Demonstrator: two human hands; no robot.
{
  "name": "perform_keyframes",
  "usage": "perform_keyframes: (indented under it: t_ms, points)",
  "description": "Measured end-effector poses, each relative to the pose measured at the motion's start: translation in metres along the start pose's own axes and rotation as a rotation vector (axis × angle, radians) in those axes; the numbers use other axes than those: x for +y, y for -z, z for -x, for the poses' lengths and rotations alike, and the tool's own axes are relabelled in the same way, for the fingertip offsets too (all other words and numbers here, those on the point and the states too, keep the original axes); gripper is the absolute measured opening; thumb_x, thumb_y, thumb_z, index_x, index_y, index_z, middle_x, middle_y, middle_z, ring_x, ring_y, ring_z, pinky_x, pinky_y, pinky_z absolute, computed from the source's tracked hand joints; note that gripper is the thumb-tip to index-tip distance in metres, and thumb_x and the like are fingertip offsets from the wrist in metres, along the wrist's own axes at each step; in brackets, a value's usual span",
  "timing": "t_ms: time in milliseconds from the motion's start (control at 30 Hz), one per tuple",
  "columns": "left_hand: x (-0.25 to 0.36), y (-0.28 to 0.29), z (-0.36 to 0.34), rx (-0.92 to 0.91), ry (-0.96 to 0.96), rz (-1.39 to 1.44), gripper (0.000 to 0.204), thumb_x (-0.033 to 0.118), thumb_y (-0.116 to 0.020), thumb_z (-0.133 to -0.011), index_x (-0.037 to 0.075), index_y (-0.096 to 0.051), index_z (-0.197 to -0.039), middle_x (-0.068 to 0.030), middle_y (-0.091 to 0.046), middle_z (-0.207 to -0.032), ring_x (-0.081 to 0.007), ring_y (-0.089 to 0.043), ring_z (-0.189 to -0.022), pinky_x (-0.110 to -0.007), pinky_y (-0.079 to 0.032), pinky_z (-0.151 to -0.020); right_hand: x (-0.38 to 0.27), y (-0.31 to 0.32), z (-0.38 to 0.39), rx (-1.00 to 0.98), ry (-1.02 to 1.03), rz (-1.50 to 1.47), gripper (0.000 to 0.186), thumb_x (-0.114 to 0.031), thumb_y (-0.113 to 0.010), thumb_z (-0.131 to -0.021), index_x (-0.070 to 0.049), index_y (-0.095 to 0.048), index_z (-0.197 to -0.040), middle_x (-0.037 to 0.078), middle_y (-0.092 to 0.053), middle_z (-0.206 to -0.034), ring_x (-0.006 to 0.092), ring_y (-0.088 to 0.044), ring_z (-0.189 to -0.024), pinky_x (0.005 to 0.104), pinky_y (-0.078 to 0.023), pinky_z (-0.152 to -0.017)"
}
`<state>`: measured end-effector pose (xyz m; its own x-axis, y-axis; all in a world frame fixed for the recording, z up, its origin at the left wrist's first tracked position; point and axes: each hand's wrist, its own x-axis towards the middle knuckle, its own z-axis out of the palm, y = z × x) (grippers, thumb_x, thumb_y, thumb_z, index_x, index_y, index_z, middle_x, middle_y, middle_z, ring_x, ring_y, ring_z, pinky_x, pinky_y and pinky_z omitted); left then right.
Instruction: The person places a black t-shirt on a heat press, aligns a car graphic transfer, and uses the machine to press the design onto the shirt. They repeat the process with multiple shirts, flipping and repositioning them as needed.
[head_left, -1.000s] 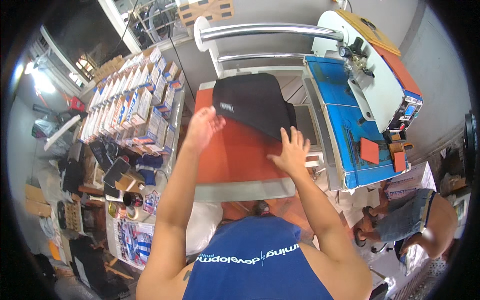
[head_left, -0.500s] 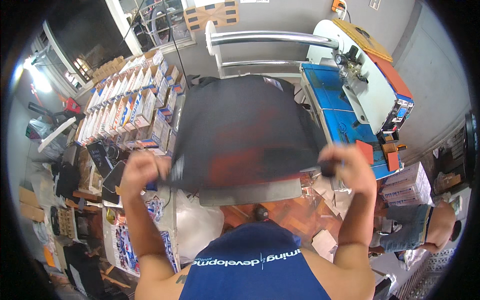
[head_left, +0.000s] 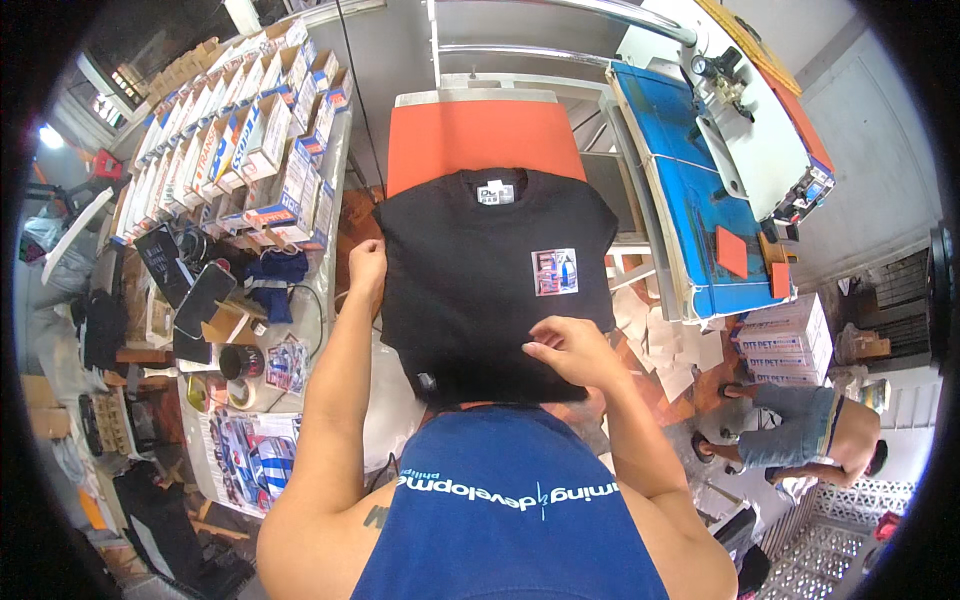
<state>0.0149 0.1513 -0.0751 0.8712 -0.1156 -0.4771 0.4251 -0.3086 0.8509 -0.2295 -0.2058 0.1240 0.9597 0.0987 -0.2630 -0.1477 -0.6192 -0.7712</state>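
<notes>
A black T-shirt point(head_left: 470, 290) lies spread over a board with an orange-red top point(head_left: 480, 130), its neck at the far end. On the right side of its chest is a small rectangular colour print point(head_left: 554, 272), and a pale label shows inside the collar. My left hand point(head_left: 368, 268) is closed at the shirt's left edge and appears to pinch the cloth there, though its fingertips are partly hidden. Over the lower right of the shirt, below the print, my right hand point(head_left: 575, 347) is open with its fingers lightly bent and holds nothing.
Left stand rows of white cartons point(head_left: 240, 150) on a table, with a phone point(head_left: 206, 300) and printed sheets point(head_left: 262, 450) nearer. A machine with a gauge point(head_left: 715, 65) stands beside a blue-covered bench point(head_left: 670, 200) at right. Another person point(head_left: 810, 420) bends over behind stacked boxes point(head_left: 785, 340).
The shirt, blurred and held up between both hands, now lies on the board with its print showing. Both hands have moved inward, and the right one has let go. The view has shifted too.
</notes>
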Motion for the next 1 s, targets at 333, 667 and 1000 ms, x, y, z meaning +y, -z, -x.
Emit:
perform_keyframes:
  t_ms: [333,667,1000]
  points:
    - [0.094,-0.012,0.088,0.661,-1.100,-0.267,0.008,0.010,-0.076,-0.092,0.003,-0.074,-0.090,-0.0117,-0.075,-0.092,-0.0239,-0.070,-0.082,-0.035,-0.054,-0.076,-0.053,-0.060,-0.070,0.120,-0.084,-0.392,0.039,-0.035,-0.074,-0.099,0.001,-0.075,-0.112,0.011,-0.076,-0.091,0.0210,-0.072,-0.083,0.0338,-0.058,-0.077]
    - [0.167,-0.084,0.208,-0.263,-1.335,-0.363,0.071,0.006,-0.086,-0.072,0.010,-0.062,-0.139,-0.0209,-0.047,-0.158,-0.0410,-0.042,-0.148,-0.055,-0.037,-0.118,-0.203,0.027,0.064,-0.460,0.328,0.318,0.020,-0.017,-0.069,-0.093,0.001,-0.061,-0.089,0.013,-0.069,-0.073,0.0299,-0.068,-0.062,0.0438,-0.054,-0.061]
    - [0.057,-0.064,0.202,-1.122,-0.858,0.216,0.026,0.022,-0.083,-0.086,0.000,-0.070,-0.086,-0.0071,-0.072,-0.097,-0.0224,-0.066,-0.104,-0.038,-0.050,-0.094,-0.184,0.091,0.196,0.188,-0.006,0.491,0.021,0.001,-0.074,-0.065,0.000,-0.074,-0.086,0.013,-0.073,-0.077,0.0197,-0.065,-0.059,0.0305,-0.049,-0.060]
